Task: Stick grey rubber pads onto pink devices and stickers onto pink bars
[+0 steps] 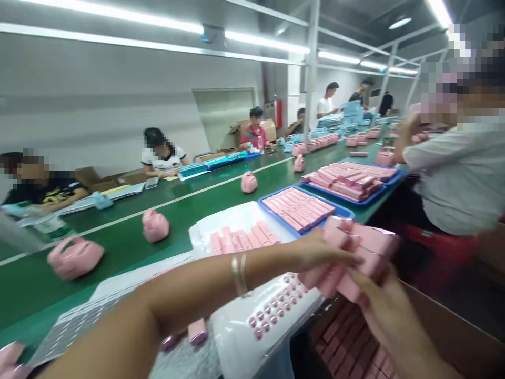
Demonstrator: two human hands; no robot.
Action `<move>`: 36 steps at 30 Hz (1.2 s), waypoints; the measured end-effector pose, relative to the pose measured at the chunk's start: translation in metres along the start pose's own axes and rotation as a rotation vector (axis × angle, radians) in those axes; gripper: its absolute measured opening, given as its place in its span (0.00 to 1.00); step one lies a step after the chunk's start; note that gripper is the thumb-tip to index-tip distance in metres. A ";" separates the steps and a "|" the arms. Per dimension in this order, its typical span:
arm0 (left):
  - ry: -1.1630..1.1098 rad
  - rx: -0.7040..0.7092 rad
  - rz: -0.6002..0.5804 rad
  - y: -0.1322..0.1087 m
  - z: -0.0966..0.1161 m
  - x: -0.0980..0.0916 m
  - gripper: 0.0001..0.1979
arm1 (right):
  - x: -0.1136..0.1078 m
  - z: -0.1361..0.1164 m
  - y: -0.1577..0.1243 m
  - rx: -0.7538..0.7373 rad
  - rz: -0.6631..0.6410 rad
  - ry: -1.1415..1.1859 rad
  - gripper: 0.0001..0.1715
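Both my hands hold a bundle of pink flat rectangular parts [361, 252] off the right edge of the bench, over a cardboard box [445, 331] with more pink parts inside. My left hand [315, 252], with bracelets on the wrist, grips the bundle from the left. My right hand [379, 302] supports it from below. The picture is smeared by motion.
A green conveyor belt [118, 247] carries pink rounded cases [155, 225]. Blue trays [300, 208] of pink parts, a white tray [236, 231] and a white bag of small pink pieces [272, 310] lie near me. Other people sit along both sides; one sits close at right [457, 173].
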State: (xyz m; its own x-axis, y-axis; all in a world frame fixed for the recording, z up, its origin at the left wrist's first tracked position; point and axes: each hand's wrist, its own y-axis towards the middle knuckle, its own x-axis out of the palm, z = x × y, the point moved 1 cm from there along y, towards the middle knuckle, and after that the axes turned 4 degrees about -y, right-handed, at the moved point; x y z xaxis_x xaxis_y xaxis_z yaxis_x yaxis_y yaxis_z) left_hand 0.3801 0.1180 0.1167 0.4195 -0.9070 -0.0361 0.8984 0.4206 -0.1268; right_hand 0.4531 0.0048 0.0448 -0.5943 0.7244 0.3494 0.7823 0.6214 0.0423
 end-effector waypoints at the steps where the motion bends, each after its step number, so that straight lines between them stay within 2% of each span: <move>1: -0.081 -0.056 0.080 -0.032 0.002 -0.027 0.30 | 0.034 0.005 -0.009 0.051 -0.117 0.004 0.39; 4: -0.154 -0.145 0.240 -0.133 0.008 -0.091 0.27 | 0.128 0.020 -0.048 0.148 -0.533 0.047 0.39; 8: -0.279 -0.239 0.569 -0.255 0.005 -0.148 0.24 | 0.228 0.037 -0.111 0.255 -0.884 0.010 0.34; 11: -0.334 -0.266 0.773 -0.322 -0.017 -0.175 0.27 | 0.283 0.057 -0.153 0.298 -1.041 -0.101 0.33; 14: -0.398 -0.296 0.908 -0.364 -0.052 -0.190 0.30 | 0.319 0.084 -0.186 0.288 -1.123 -0.290 0.36; 16: -0.419 -0.306 0.964 -0.379 -0.075 -0.194 0.32 | 0.333 0.100 -0.201 0.248 -1.170 -0.426 0.39; 19: -0.348 -0.293 1.044 -0.389 -0.101 -0.197 0.33 | 0.340 0.113 -0.214 0.136 -1.211 -0.622 0.45; 22: -0.130 -0.336 1.191 -0.391 -0.119 -0.204 0.33 | 0.341 0.113 -0.219 0.008 -1.220 -0.809 0.48; 24: 0.063 -0.426 1.302 -0.393 -0.127 -0.210 0.37 | 0.341 0.108 -0.221 -0.064 -1.213 -0.930 0.47; 26: 0.241 -0.524 1.366 -0.394 -0.133 -0.215 0.40 | 0.342 0.102 -0.223 -0.130 -1.197 -1.038 0.44; 29: 0.479 -0.616 1.334 -0.395 -0.138 -0.213 0.36 | 0.347 0.097 -0.230 -0.211 -1.154 -1.183 0.40; 32: 0.774 -0.656 1.201 -0.396 -0.141 -0.204 0.24 | 0.350 0.098 -0.237 -0.283 -1.112 -1.316 0.37; 36: 1.110 -0.690 1.066 -0.395 -0.146 -0.189 0.26 | 0.347 0.104 -0.239 -0.432 -1.098 -1.396 0.33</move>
State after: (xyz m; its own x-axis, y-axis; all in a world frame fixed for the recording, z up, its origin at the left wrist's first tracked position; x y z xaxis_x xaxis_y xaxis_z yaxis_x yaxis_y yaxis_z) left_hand -0.0729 0.1208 0.0293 0.2014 0.0538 -0.9780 -0.0515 0.9977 0.0443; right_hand 0.0402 0.1385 0.0589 -0.3387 -0.0804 -0.9374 -0.1712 0.9850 -0.0226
